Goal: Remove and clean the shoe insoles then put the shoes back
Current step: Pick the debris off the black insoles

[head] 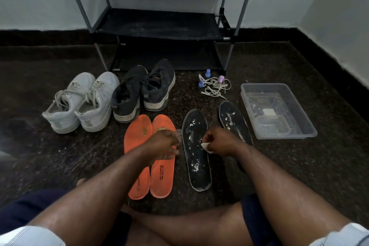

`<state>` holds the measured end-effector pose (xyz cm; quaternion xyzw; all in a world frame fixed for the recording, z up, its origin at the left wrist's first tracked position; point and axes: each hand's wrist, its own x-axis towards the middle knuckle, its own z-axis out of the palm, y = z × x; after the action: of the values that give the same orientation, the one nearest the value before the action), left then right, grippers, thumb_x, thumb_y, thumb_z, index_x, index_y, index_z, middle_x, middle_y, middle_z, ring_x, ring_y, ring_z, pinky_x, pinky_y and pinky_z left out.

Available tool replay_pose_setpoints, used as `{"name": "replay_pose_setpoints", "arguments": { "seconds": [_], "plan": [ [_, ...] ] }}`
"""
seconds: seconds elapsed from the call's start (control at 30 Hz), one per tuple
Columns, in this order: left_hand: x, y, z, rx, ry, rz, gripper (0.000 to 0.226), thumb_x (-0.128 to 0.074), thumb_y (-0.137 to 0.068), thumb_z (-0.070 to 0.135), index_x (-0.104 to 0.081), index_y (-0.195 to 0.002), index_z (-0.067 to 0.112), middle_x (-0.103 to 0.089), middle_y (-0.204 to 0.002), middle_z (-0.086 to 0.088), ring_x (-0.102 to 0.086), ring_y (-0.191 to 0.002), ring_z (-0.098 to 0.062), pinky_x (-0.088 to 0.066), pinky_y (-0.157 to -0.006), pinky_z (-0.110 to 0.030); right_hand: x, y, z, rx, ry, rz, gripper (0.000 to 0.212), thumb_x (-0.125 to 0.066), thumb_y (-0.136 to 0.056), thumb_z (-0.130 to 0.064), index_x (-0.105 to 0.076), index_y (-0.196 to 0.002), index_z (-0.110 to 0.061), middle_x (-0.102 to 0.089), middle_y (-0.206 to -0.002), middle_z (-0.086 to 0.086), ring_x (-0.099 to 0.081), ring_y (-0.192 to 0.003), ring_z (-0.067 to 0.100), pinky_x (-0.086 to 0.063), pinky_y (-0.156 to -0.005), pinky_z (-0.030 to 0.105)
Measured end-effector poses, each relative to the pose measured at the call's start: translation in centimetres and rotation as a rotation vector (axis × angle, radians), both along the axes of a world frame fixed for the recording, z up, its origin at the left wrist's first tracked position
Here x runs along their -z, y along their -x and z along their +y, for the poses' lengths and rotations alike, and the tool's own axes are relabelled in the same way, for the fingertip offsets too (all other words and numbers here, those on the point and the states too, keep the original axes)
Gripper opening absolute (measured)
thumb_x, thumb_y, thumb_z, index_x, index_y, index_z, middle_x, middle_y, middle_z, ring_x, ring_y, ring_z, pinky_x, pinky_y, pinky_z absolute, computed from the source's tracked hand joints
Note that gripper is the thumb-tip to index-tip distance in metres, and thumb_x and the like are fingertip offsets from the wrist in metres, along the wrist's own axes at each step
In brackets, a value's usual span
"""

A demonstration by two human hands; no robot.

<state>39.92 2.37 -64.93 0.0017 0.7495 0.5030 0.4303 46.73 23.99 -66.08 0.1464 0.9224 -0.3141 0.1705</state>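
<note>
My right hand [216, 142] pinches a small white wipe [205, 145] over the near black insole [196, 152] on the floor; left hand [162, 144] loosely curled, empty I think. Insole's light, floppy, residue-speckled: pin it at the arch, wipe lengthwise

The shoe rack [159, 24] stands on the floor [50, 150] against the wall. Before its foot sits a pair of sneakers [142, 91], and left of them a second pair of lace-up shoes [81, 102], both heels toward the person. To the right of the rack's foot lie loose laces [216, 87] among small caps [207, 73]. Farther right of the rack rests a tub [277, 111] with a smaller tray [272, 127] in it. Nearer the person than the rack, two insoles [149, 156] lie side by side just before the sneakers; right of them lie two more insoles [196, 158], between those and the tub.
</note>
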Motion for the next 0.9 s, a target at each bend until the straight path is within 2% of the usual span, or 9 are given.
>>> {"name": "replay_pose_setpoints", "arguments": {
  "seconds": [0.13,0.2,0.27,0.4,0.53,0.7,0.8,0.9],
  "plan": [
    [0.6,0.7,2.0,-0.103,-0.152,-0.106,0.03,-0.058,-0.097,0.014,-0.059,-0.126,0.02,-0.069,-0.113,-0.006,-0.071,-0.097,-0.028,-0.057,-0.086,-0.039,0.7,0.8,1.0,0.12,0.059,0.091,0.012,-0.071,-0.081,-0.025,-0.066,-0.091,-0.027,-0.069,-0.089,-0.008,-0.067,-0.081,0.012,-0.057,-0.075,0.033],
    [1.0,0.9,2.7,-0.137,-0.183,-0.134,0.029,-0.057,-0.099,0.017,-0.058,-0.129,0.02,-0.067,-0.12,-0.01,-0.07,-0.103,-0.032,-0.056,-0.091,-0.043,1.0,1.3,1.9,0.171,-0.001,0.156,0.01,-0.069,-0.081,-0.027,-0.064,-0.089,-0.028,-0.069,-0.087,-0.009,-0.066,-0.082,0.011,-0.056,-0.079,0.037],
    [1.4,1.2,3.0,-0.156,-0.183,-0.146,0.029,-0.055,-0.101,0.019,-0.058,-0.129,0.02,-0.066,-0.122,-0.012,-0.071,-0.101,-0.031,-0.057,-0.092,-0.044,1.2,1.7,2.2,0.165,-0.07,0.207,0.007,-0.067,-0.083,-0.025,-0.064,-0.088,-0.028,-0.069,-0.086,-0.011,-0.065,-0.081,0.008,-0.054,-0.079,0.035],
    [2.0,1.9,2.9,-0.2,-0.192,-0.172,0.029,-0.055,-0.101,0.019,-0.057,-0.13,0.02,-0.066,-0.116,-0.011,-0.07,-0.097,-0.031,-0.057,-0.091,-0.044,1.8,3.2,1.5,0.11,-0.035,0.295,0.012,-0.066,-0.084,-0.019,-0.066,-0.091,-0.029,-0.069,-0.09,-0.014,-0.064,-0.083,0.004,-0.053,-0.079,0.029],
    [2.6,2.2,2.8,-0.22,-0.186,-0.208,0.029,-0.055,-0.101,0.019,-0.058,-0.13,0.022,-0.066,-0.121,-0.013,-0.07,-0.103,-0.036,-0.057,-0.092,-0.047,2.6,4.0,0.8,0.088,-0.002,0.275,0.009,-0.067,-0.087,-0.02,-0.066,-0.094,-0.025,-0.067,-0.091,-0.012,-0.063,-0.083,0.006,-0.05,-0.078,0.027],
    [3.0,2.3,2.7,-0.166,-0.155,-0.247,0.033,-0.05,-0.102,0.023,-0.053,-0.134,0.029,-0.065,-0.119,-0.007,-0.07,-0.1,-0.033,-0.058,-0.09,-0.047,3.0,3.7,0.9,0.115,0.002,0.244,0.011,-0.069,-0.085,-0.021,-0.063,-0.089,-0.029,-0.066,-0.088,-0.012,-0.062,-0.083,0.007,-0.046,-0.076,0.024],
    [3.0,2.3,2.5,-0.142,-0.149,-0.255,0.037,-0.049,-0.103,0.024,-0.049,-0.14,0.028,-0.065,-0.12,-0.006,-0.07,-0.101,-0.033,-0.058,-0.089,-0.046,2.5,4.2,1.1,0.202,0.089,0.254,0.019,-0.074,-0.079,-0.018,-0.062,-0.085,-0.031,-0.067,-0.088,-0.012,-0.064,-0.083,0.007,-0.052,-0.08,0.027],
    [3.1,2.3,2.4,-0.115,-0.132,-0.253,0.038,-0.048,-0.103,0.026,-0.048,-0.141,0.028,-0.065,-0.12,-0.008,-0.071,-0.101,-0.033,-0.058,-0.089,-0.046,1.2,5.3,2.1,0.297,0.075,0.394,0.016,-0.077,-0.078,-0.018,-0.067,-0.088,-0.027,-0.068,-0.084,-0.012,-0.063,-0.077,0.004,-0.049,-0.075,0.023]
  ]
}}
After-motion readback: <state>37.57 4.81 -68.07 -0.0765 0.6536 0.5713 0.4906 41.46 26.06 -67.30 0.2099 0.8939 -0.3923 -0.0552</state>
